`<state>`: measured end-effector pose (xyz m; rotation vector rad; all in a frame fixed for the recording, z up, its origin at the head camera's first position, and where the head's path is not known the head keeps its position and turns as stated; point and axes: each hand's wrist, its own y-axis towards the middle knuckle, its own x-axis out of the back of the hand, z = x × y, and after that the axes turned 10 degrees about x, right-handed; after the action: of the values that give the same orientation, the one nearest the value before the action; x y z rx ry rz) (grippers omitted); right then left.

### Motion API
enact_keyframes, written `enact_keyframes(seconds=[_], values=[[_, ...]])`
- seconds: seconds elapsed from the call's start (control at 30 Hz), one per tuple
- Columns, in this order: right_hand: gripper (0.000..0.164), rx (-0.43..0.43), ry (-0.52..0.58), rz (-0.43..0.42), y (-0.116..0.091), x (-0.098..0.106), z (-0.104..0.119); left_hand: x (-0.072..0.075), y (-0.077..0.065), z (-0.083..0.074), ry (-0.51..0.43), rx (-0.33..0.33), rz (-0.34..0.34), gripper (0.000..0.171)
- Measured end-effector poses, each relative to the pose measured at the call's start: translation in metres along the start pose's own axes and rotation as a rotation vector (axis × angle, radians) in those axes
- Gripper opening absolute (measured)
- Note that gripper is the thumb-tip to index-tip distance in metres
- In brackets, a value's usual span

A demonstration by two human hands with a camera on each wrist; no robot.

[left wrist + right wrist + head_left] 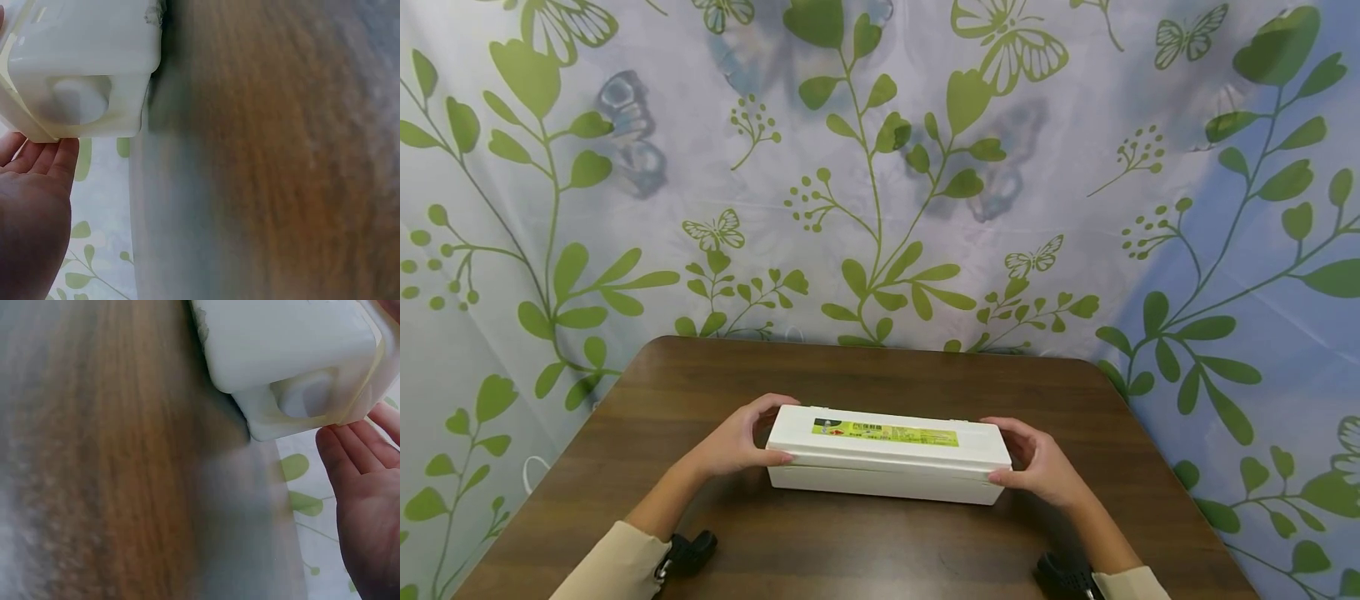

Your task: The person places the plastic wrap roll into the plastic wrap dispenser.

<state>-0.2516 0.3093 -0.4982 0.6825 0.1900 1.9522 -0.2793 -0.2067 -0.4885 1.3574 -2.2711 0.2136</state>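
A long white cling film box (pixel 880 482) with a hinged lid lies crosswise at the middle of the table. Its lid carries a green and yellow label (pixel 887 432). My left hand (pixel 741 437) grips the box's left end, thumb at the front edge and fingers round the back. At the other end my right hand (pixel 1041 462) holds it the same way. Both wrist views show a cut-out in the box end, with a white round roll end (pixel 81 101) inside the left one and another roll end (pixel 307 397) inside the right one.
The dark brown wooden table (pixel 880 550) has rounded far corners. Behind it hangs a pale curtain (pixel 895 200) printed with green leaves and butterflies. Black straps (pixel 688 554) sit on the wrists beside light beige sleeves.
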Motion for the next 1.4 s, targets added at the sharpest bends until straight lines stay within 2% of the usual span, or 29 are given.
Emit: enact_keyframes(seconds=[0.27, 0.5, 0.8, 0.97, 1.17, 1.4], values=[[0.075, 0.004, -0.016, -0.007, -0.0015, -0.0022, 0.0039, -0.0020, -0.0039, 0.0015, -0.019, -0.033, 0.000, 0.074], [0.085, 0.025, -0.008, 0.022, -0.0026, -0.0035, 0.0040, -0.0031, -0.0058, 0.0036, 0.003, -0.058, -0.013, 0.077], [0.094, 0.056, 0.004, 0.073, -0.0036, -0.0040, 0.0043, -0.0003, -0.0063, 0.0085, 0.051, -0.074, 0.041, 0.096], [0.097, 0.052, -0.007, 0.077, -0.0048, -0.0046, 0.0042, -0.0002, -0.0066, 0.0088, 0.055, -0.077, 0.071, 0.095], [0.095, 0.067, -0.025, 0.061, -0.0051, -0.0065, 0.0045, -0.0019, -0.0072, 0.0076, 0.055, -0.119, 0.048, 0.090], [0.095, 0.090, -0.112, 0.029, -0.0056, -0.0079, 0.0034, -0.0039, -0.0084, 0.0046, 0.061, -0.159, 0.021, 0.086]])
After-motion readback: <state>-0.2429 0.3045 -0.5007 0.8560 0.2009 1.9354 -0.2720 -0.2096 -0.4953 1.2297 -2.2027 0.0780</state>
